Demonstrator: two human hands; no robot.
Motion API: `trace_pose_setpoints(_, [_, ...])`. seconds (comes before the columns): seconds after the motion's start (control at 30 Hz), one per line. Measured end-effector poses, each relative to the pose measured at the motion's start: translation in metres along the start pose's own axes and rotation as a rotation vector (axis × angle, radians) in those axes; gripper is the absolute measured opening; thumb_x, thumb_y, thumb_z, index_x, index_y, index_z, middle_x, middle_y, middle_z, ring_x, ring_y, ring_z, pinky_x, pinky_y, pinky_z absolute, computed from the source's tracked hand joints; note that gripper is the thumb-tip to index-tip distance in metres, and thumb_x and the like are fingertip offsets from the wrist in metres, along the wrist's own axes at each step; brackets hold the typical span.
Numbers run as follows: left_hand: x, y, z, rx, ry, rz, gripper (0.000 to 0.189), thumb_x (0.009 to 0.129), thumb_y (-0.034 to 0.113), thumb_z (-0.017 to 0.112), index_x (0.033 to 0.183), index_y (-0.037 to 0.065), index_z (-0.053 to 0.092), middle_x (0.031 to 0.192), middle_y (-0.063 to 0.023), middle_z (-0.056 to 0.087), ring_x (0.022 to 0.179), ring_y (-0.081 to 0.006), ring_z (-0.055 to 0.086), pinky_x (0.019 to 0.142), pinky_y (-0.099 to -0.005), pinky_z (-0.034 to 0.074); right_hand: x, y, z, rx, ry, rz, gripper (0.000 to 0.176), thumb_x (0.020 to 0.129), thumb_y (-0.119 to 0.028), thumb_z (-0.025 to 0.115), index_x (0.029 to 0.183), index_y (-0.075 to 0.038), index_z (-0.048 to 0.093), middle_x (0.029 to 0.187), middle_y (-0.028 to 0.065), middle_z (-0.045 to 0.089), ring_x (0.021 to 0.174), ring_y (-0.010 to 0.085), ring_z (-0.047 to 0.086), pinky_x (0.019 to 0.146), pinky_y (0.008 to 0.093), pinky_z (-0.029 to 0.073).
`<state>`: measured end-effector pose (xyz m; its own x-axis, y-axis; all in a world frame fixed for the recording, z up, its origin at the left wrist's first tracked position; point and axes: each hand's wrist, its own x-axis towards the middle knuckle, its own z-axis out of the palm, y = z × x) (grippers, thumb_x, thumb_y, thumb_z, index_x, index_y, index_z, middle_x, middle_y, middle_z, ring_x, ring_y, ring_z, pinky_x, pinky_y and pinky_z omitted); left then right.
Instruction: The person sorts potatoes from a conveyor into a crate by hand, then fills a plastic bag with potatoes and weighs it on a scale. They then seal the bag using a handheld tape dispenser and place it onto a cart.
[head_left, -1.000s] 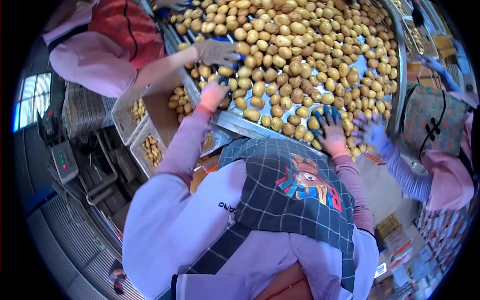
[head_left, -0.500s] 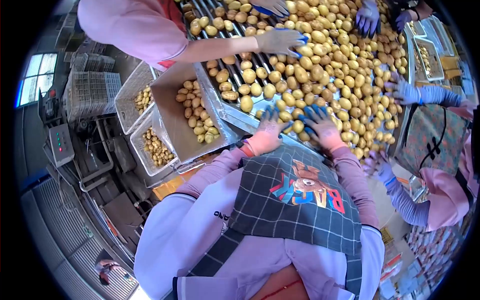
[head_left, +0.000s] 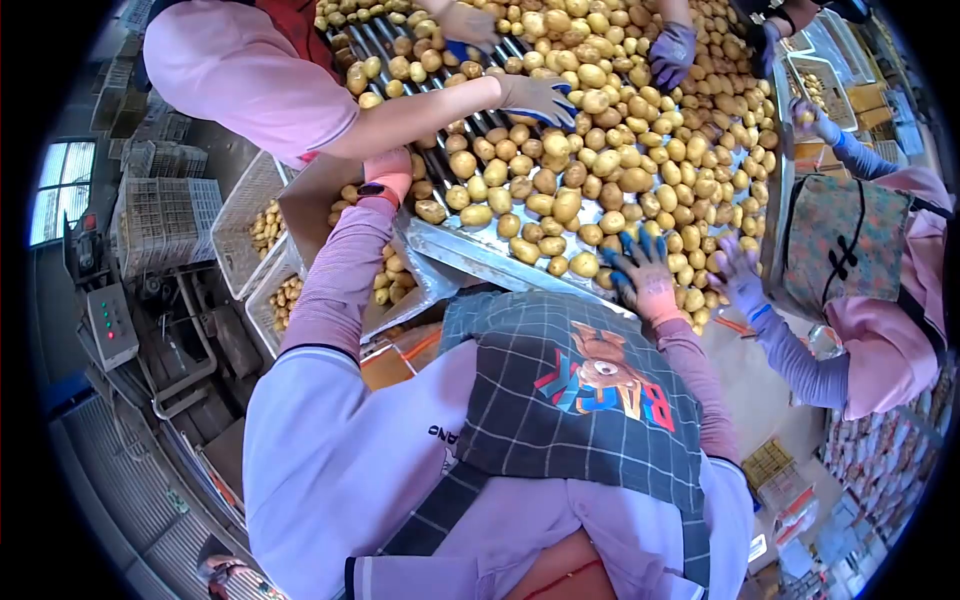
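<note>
Many potatoes (head_left: 565, 205) lie spread over a metal sorting table (head_left: 490, 262) with rollers at its left. My right hand (head_left: 645, 275), in a glove with blue fingertips, rests with fingers spread on the potatoes near the table's front edge. My left hand (head_left: 388, 172) reaches up at the table's left edge, above a large box (head_left: 300, 205) holding potatoes. A co-worker's forearm partly covers it, and its fingers are hidden, so I cannot see what it holds.
A co-worker's gloved hand (head_left: 540, 100) reaches over the rollers from the left. On the right, another co-worker's gloved hand (head_left: 738, 272) is close to my right hand. White crates (head_left: 245, 215) of potatoes stand left of the box.
My left hand has moved from the front edge to the upper left, over the box side. My right hand stays on the potatoes. The right co-worker's upper hand has drawn away, now with a potato.
</note>
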<state>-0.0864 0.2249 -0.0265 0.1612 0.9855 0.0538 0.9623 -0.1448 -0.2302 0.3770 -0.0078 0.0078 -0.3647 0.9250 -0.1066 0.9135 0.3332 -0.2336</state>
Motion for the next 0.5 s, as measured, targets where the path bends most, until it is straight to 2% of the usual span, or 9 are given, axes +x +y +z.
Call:
trace_pose_setpoints(0.03, [-0.008,0.005,-0.002,-0.005,0.002,0.001,0.027,0.084,0.013,0.050,0.106,0.011,0.065,0.101,-0.0159,0.067,0.096,-0.0334,0.064,0.079,-0.0435,0.051,-0.005,0.015,0.017,-0.007,0.088,0.091,0.050,0.087,-0.035,0.059,0.135,-0.024,0.051,0.146,0.0118,0.039,0.138,0.0364,0.029,0.115,0.0511,0.017])
trace_pose_setpoints(0.1, [-0.029,0.015,-0.009,-0.110,-0.076,0.107,0.017,0.082,0.011,0.050,0.090,0.010,0.066,0.087,-0.0140,0.068,0.082,-0.0286,0.067,0.069,-0.0426,0.053,-0.002,0.015,0.022,0.051,0.270,0.364,0.052,0.087,-0.033,0.058,0.138,-0.022,0.049,0.145,0.0162,0.039,0.137,0.0377,0.029,0.115,0.0502,0.017])
trace_pose_setpoints(0.17, [-0.047,0.029,-0.017,-0.165,-0.038,0.126,0.017,0.080,0.011,0.051,0.089,0.011,0.065,0.083,-0.0140,0.068,0.080,-0.0287,0.067,0.069,-0.0428,0.052,0.007,0.007,0.039,0.084,0.324,0.503,0.056,0.085,-0.036,0.060,0.138,-0.020,0.048,0.145,0.0185,0.038,0.137,0.0398,0.028,0.115,0.0516,0.017])
trace_pose_setpoints(0.27, [-0.061,0.042,-0.048,-0.370,-0.145,-0.044,0.028,0.079,0.019,0.056,0.103,0.009,0.066,0.091,-0.0162,0.069,0.090,-0.0308,0.066,0.075,-0.0434,0.051,-0.018,0.006,0.028,0.124,0.086,0.200,0.052,0.084,-0.035,0.061,0.133,-0.019,0.053,0.144,0.0135,0.040,0.138,0.0381,0.028,0.115,0.0533,0.015])
trace_pose_setpoints(0.3, [-0.068,0.041,-0.056,-0.469,-0.068,-0.028,0.031,0.081,0.024,0.062,0.106,0.006,0.065,0.090,-0.0139,0.070,0.085,-0.0288,0.067,0.072,-0.0402,0.052,-0.024,0.010,0.014,0.066,0.064,0.173,0.045,0.084,-0.032,0.062,0.126,-0.018,0.058,0.141,0.0116,0.044,0.135,0.0351,0.033,0.113,0.0541,0.018])
trace_pose_setpoints(0.37, [-0.079,0.037,-0.029,-1.256,-0.143,-0.290,0.032,0.084,0.028,0.066,0.105,0.004,0.065,0.085,-0.0096,0.069,0.076,-0.0215,0.067,0.064,-0.0343,0.052,-0.029,0.034,0.016,0.098,0.151,0.380,0.038,0.084,-0.030,0.062,0.119,-0.016,0.062,0.132,0.0116,0.053,0.127,0.0328,0.043,0.111,0.0525,0.023])
trace_pose_setpoints(0.4, [-0.091,0.059,-0.066,-1.755,-0.205,-0.660,0.028,0.087,0.028,0.065,0.100,0.003,0.065,0.078,-0.0058,0.065,0.068,-0.0138,0.062,0.057,-0.0283,0.049,-0.020,0.038,0.022,0.228,0.303,0.576,0.032,0.084,-0.028,0.062,0.112,-0.013,0.065,0.122,0.0115,0.059,0.117,0.0325,0.052,0.108,0.0491,0.029])
trace_pose_setpoints(0.43, [-0.103,0.056,-0.057,-2.059,-0.431,-0.762,0.033,0.090,0.033,0.061,0.103,0.003,0.063,0.084,-0.0058,0.065,0.061,-0.0102,0.056,0.052,-0.0247,0.045,-0.010,0.042,0.027,0.093,0.394,0.614,0.030,0.082,-0.026,0.063,0.108,-0.010,0.066,0.118,0.0131,0.060,0.111,0.0333,0.054,0.103,0.0453,0.036])
trace_pose_setpoints(0.5, [-0.124,0.079,-0.050,-2.834,-0.873,-0.695,0.041,0.092,0.039,0.058,0.111,0.003,0.059,0.093,-0.0069,0.064,0.062,-0.0107,0.052,0.055,-0.0234,0.044,0.041,0.014,-0.014,0.284,0.490,0.423,0.031,0.081,-0.024,0.066,0.109,-0.011,0.066,0.117,0.0173,0.060,0.112,0.0343,0.053,0.102,0.0440,0.038])
